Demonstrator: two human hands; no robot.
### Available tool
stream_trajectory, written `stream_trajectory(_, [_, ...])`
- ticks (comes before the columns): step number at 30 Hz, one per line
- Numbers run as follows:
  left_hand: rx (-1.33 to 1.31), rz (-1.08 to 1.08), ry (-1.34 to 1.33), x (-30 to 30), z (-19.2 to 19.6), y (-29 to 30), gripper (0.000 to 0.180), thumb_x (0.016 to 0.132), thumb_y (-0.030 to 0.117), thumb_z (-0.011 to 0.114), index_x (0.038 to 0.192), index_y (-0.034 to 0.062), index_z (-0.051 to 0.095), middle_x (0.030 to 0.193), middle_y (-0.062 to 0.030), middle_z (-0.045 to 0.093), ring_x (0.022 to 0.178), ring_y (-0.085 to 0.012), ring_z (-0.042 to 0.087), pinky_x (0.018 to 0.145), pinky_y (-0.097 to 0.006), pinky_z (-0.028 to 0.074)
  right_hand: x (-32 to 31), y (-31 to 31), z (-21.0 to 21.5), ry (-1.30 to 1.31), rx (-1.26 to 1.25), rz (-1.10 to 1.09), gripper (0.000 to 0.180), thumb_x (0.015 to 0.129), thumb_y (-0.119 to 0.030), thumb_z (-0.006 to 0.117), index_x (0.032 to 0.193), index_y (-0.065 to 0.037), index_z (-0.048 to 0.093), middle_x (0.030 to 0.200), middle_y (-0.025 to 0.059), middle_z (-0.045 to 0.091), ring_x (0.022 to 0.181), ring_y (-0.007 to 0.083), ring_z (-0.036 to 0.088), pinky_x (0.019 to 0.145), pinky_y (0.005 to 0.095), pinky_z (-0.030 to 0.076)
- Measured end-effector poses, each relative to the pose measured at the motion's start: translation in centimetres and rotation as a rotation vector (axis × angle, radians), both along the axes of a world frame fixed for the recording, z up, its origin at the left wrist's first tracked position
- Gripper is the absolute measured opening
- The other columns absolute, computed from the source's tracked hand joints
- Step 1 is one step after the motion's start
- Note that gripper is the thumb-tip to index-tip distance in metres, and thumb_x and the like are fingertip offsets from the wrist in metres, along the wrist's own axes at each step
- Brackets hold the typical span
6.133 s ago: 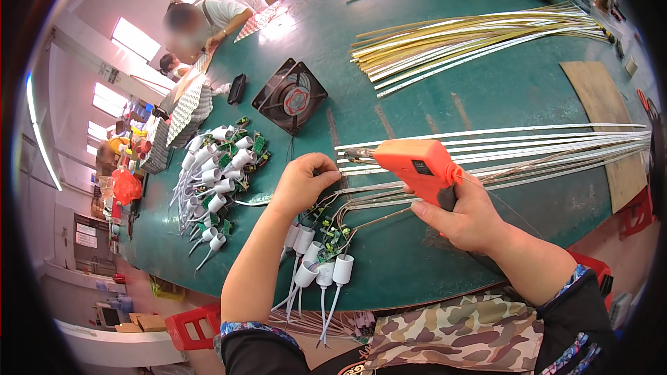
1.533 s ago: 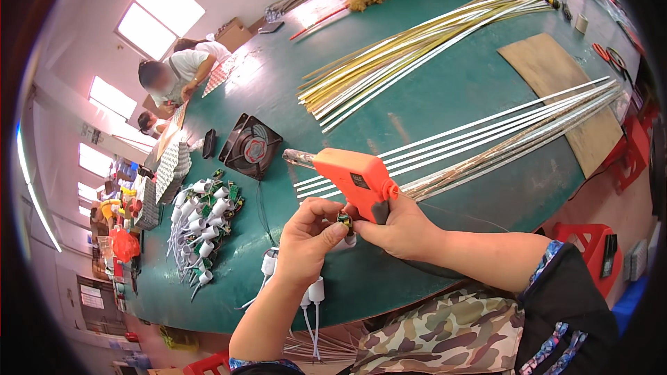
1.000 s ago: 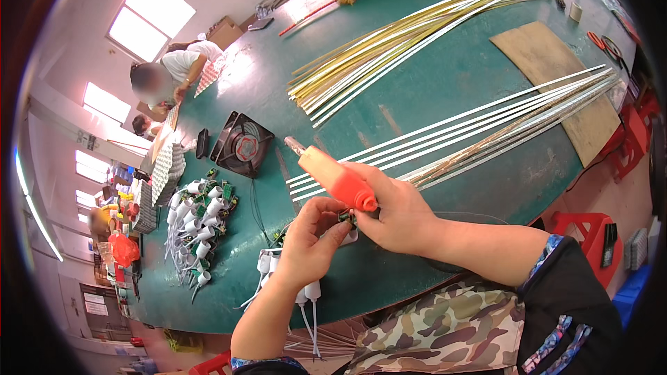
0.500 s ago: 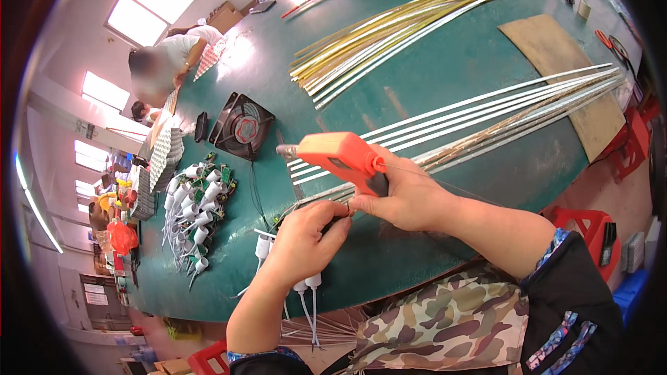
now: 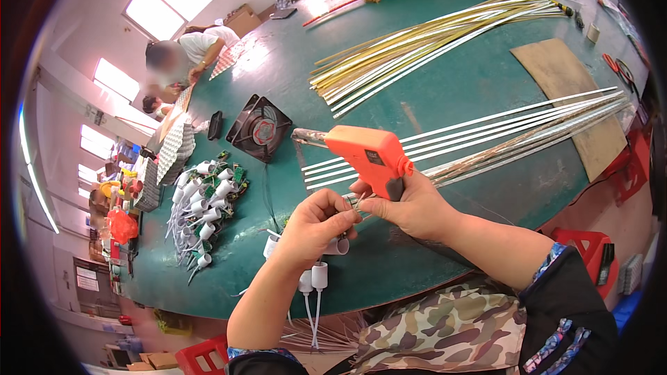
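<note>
My right hand (image 5: 411, 206) grips the handle of an orange glue gun (image 5: 367, 156), its metal nozzle pointing left over the green table (image 5: 458, 76). My left hand (image 5: 316, 226) pinches a small white socket piece (image 5: 338, 245) with thin wires, held right against my right hand below the gun. Two white sockets on cords (image 5: 313, 279) hang over the table's near edge under my left wrist.
A heap of white sockets with green circuit boards (image 5: 205, 198) lies to the left. A small black fan (image 5: 259, 127) stands behind it. Long silver strips (image 5: 500, 128) and gold strips (image 5: 424, 45) cross the table; a brown board (image 5: 573, 94) lies right. Other people sit far left.
The glue gun has risen a little and levelled, its nozzle pointing left. My left hand stays pinched on the small piece against my right hand.
</note>
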State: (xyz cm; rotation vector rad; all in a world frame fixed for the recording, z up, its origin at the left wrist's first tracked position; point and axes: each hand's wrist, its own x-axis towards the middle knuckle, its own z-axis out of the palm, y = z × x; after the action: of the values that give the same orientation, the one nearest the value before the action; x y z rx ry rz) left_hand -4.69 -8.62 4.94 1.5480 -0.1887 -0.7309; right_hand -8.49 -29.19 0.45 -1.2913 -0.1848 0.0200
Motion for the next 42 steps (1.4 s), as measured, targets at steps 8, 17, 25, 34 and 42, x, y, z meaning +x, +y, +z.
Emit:
stream_trajectory(8, [-0.022,0.019,0.026,-0.7,0.0,-0.9,0.012,0.096,0.013,0.066,0.093,0.0033,0.059,0.088,-0.0035,0.064,0.076,-0.0121,0.064,0.058,-0.024,0.050,-0.3,0.2,0.4,0.033,-0.024,-0.005,0.052,0.088,-0.009,0.071,0.132,-0.004,0.045,0.099,0.0038,0.062,0.093,0.0122,0.060,0.086,0.0325,0.050])
stream_trajectory(17, [0.276,0.330,-0.615,2.3,7.1,5.3,0.004,0.093,0.008,0.066,0.095,0.0055,0.067,0.069,0.0053,0.056,0.053,-0.0021,0.046,0.047,-0.019,0.037,-0.2,-0.9,1.1,0.065,0.133,-0.042,0.026,0.091,-0.007,0.069,0.113,-0.005,0.055,0.099,0.0007,0.062,0.094,0.0104,0.059,0.085,0.0299,0.049])
stream_trajectory(25, [0.814,-0.003,-0.762,6.3,4.8,8.5,0.013,0.087,0.012,0.070,0.091,0.0003,0.069,0.075,-0.0012,0.062,0.067,-0.0085,0.053,0.061,-0.026,0.043,-0.4,-0.7,1.6,0.022,0.094,0.011,0.038,0.092,-0.008,0.068,0.125,-0.004,0.052,0.112,0.0051,0.065,0.099,0.0114,0.060,0.089,0.0313,0.050])
stream_trajectory(34, [0.683,0.005,-0.295,9.6,-2.3,7.4,0.017,0.086,0.019,0.072,0.085,0.0031,0.067,0.064,0.0055,0.051,0.051,-0.0038,0.039,0.044,-0.024,0.026,0.1,0.2,0.3,0.024,-0.259,0.050,0.050,0.090,-0.018,0.070,0.133,-0.004,0.050,0.117,0.0102,0.065,0.102,0.0194,0.063,0.092,0.0353,0.049])
stream_trajectory(42, [0.656,0.018,-0.237,10.4,-3.6,7.6,0.013,0.083,0.013,0.072,0.080,0.0008,0.068,0.068,0.0030,0.056,0.063,-0.0063,0.047,0.055,-0.024,0.036,0.2,1.2,-0.4,-0.078,-0.524,-0.016,0.048,0.089,-0.023,0.068,0.130,-0.006,0.051,0.108,0.0167,0.066,0.100,0.0357,0.063,0.090,0.0413,0.048])
